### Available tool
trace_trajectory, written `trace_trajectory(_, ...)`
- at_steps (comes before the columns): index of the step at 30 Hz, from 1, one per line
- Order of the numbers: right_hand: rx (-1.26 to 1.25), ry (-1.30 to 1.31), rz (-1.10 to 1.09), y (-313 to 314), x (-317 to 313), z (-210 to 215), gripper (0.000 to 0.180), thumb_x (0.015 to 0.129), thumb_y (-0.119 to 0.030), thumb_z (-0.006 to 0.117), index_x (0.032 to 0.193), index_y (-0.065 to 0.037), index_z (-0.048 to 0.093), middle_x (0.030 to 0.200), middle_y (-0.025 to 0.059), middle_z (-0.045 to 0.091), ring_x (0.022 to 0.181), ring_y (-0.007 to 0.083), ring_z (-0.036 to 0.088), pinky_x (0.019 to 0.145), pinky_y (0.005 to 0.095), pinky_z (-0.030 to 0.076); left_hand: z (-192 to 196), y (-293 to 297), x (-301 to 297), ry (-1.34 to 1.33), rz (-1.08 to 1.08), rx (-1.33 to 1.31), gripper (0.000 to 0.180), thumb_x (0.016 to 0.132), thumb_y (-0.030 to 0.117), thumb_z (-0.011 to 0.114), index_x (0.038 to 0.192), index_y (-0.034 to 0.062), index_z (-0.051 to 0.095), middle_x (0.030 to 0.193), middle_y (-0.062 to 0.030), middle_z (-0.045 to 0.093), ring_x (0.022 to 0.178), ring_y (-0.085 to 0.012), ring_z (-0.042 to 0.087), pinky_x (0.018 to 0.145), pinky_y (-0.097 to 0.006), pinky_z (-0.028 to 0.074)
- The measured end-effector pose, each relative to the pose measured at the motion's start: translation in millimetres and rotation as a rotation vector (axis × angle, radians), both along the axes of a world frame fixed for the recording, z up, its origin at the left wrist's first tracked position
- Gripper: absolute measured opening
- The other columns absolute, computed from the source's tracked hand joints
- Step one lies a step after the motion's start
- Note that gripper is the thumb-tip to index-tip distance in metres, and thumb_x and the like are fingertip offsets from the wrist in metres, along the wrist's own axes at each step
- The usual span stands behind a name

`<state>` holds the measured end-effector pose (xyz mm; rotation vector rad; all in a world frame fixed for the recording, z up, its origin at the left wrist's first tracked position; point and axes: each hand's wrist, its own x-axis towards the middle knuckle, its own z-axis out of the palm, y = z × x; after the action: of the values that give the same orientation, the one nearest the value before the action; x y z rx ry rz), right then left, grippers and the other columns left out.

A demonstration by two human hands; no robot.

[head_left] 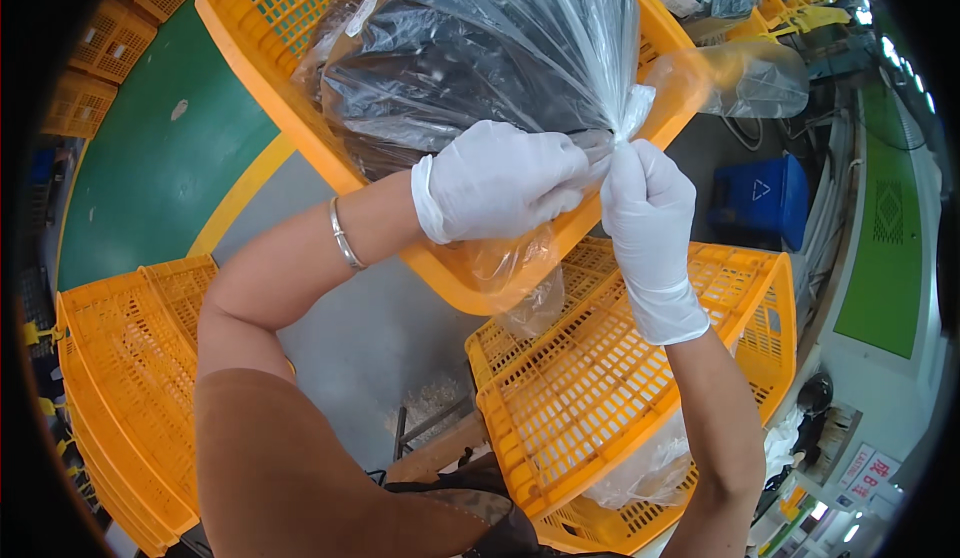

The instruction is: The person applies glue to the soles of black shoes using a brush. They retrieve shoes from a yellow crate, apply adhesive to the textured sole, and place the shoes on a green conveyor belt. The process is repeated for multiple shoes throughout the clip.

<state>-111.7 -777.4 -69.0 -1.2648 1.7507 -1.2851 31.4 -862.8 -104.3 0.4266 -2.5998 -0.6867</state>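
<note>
A large clear plastic bag [470, 53], filled with dark contents I cannot make out, sits in a yellow plastic crate [270, 93]. Its neck is gathered into a tight twist at the crate's near right side. My left hand [510, 180], in a white glove, is closed on the plastic just left of the twist. Beside it, my right hand [650, 213], gloved too, pinches the gathered neck with thumb and fingers. Loose clear plastic [515, 263] hangs over the crate's near rim below my hands.
A slatted yellow crate [590, 368] with clear plastic inside stands below my right forearm. Nested yellow crates [130, 378] stand at the left. A blue bin [760, 198] is to the right. Green floor [165, 168] with a yellow line spreads at the far left.
</note>
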Motion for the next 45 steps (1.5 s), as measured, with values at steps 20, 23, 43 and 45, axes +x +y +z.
trace_trajectory(20,-0.298,0.475,0.266,-53,-48,19,0.019,0.084,-0.009,0.055,0.1,0.0,0.056,0.08,0.008,0.057,0.074,0.0192,0.055,0.072,0.0292,0.046,2,-10,2,0.065,-0.079,0.513,0.022,0.083,0.002,0.047,0.102,0.0029,0.058,0.072,-0.0106,0.059,0.062,-0.0174,0.058,0.061,-0.028,0.047)
trace_trajectory(23,-0.192,0.664,0.544,-51,-54,21,0.018,0.084,-0.015,0.053,0.096,-0.002,0.056,0.081,0.0119,0.058,0.079,0.0271,0.057,0.072,0.0358,0.046,8,-8,-1,0.096,-0.086,0.477,0.021,0.082,0.002,0.047,0.1,0.0027,0.058,0.068,-0.0118,0.057,0.059,-0.0224,0.058,0.059,-0.031,0.047)
trace_trajectory(43,0.043,0.547,0.504,66,-27,64,0.019,0.084,-0.016,0.055,0.069,-0.005,0.052,0.065,0.0094,0.052,0.058,0.0257,0.053,0.055,0.0347,0.045,-2,-2,-4,0.057,0.051,0.061,0.015,0.087,0.018,0.051,0.082,0.0066,0.059,0.068,-0.014,0.056,0.063,-0.0327,0.057,0.056,-0.037,0.046)
trace_trajectory(45,0.136,0.126,0.268,44,-31,56,0.015,0.085,-0.012,0.052,0.089,0.0,0.058,0.077,0.0133,0.057,0.069,0.027,0.054,0.067,0.0314,0.044,-5,-7,0,0.154,0.1,0.177,0.015,0.087,0.018,0.051,0.083,0.0064,0.06,0.066,-0.0139,0.055,0.06,-0.0326,0.056,0.054,-0.037,0.045)
